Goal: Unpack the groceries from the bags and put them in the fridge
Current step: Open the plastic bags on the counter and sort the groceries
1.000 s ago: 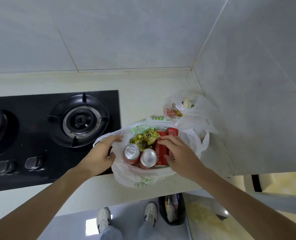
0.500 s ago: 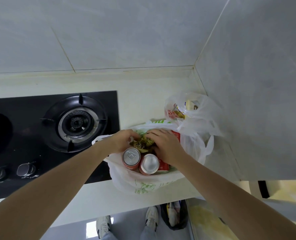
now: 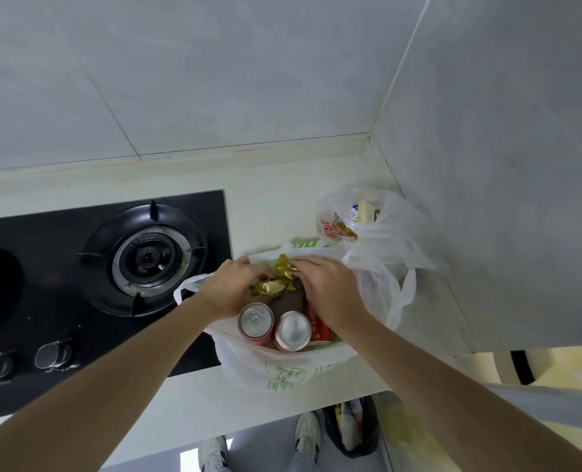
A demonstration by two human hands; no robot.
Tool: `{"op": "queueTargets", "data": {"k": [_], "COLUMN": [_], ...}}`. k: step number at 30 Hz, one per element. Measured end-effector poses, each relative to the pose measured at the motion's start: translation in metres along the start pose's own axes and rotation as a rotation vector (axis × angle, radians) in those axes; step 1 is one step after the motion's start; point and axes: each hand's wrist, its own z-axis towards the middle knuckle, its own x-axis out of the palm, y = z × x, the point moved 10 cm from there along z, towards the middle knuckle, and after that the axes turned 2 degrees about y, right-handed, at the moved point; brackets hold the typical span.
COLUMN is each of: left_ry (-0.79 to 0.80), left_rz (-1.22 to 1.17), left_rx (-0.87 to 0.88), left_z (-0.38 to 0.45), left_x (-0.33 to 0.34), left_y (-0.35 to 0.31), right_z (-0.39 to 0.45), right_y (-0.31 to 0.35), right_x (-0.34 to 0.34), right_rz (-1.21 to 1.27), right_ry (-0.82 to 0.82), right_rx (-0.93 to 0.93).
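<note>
1. Nearest the camera, down at floor level, two white sneakers [image 3: 308,434] stood by the desk's front edge, with a dark bag [image 3: 352,427] of packets on the floor just to their right.
2. Up on the pale desk [image 3: 276,206], the white grocery bag [image 3: 282,366] with green print sat at the front edge, mouth wide open, its left side overlapping the corner of the black gas hob [image 3: 44,287].
3. Inside it, at the near side, two upright cans [image 3: 255,320] showed their silver tops side by side, and a red can [image 3: 318,330] lay just right of them, partly under the right wrist.
4. Both hands were in the bag! The left hand [image 3: 230,291] had its fingers curled onto the gold foil packets [image 3: 276,284], gripping them from the left.
5. The right hand [image 3: 327,287] came in from the right, fingers curled over the same gold packets; they pinched the foil at the top.
6. Just beyond, a second, clear plastic bag [image 3: 381,233] slumped against the right wall, touching the first, with packets showing through it.
7. Left of the bags, the hob's burner [image 3: 151,258] and two knobs [image 3: 52,356] sat well clear of the hands.
8. Farthest off, grey tiled walls [image 3: 214,80] met in the corner behind the desk.
</note>
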Motion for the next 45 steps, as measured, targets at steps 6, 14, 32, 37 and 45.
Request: {"op": "queueTargets", "data": {"k": [6,14,32,37,45], "left_ry": [-0.036,-0.071,0.322,0.541,0.816], "left_rz": [-0.353,-0.653,-0.751,-0.674,-0.660], "left_rx": [0.038,0.190,0.949,1.240,1.521], "left_z": [-0.022,-0.048,-0.194,-0.295,-0.477], "left_x": [-0.043,-0.136,-0.187,-0.136,-0.049], "left_y": [-0.007,-0.040,-0.452,-0.623,-0.816], "right_z": [-0.005,-0.017,-0.349,-0.505,-0.737], "right_y": [0.010,0.037,0.119,0.163,0.283], "right_x": [-0.040,-0.149,-0.458,-0.544,-0.619], "right_rz": [0.113,0.225,0.247,0.085,-0.099], "right_ry": [-0.051,-0.307,-0.886,-1.059,-1.459], "right_rx": [0.079,0.292,0.766,0.872,1.047]}}
